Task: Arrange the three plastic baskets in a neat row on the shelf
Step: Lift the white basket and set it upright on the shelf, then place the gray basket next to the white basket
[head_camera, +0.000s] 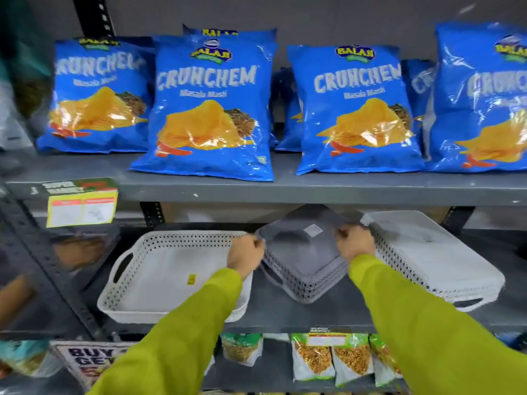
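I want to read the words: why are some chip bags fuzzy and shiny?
Head view: the left chip bag and right chip bag smear with blur near the wide-angle edges; the middle chip bag reads clearly; white glare streaks its glossy wrap.

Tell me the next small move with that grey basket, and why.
Probably turn the grey basket square to the shelf edge and set it flat. Both hands, left hand and right hand, grip its sides; it sits skewed and upside down between the left white basket and the right white basket.
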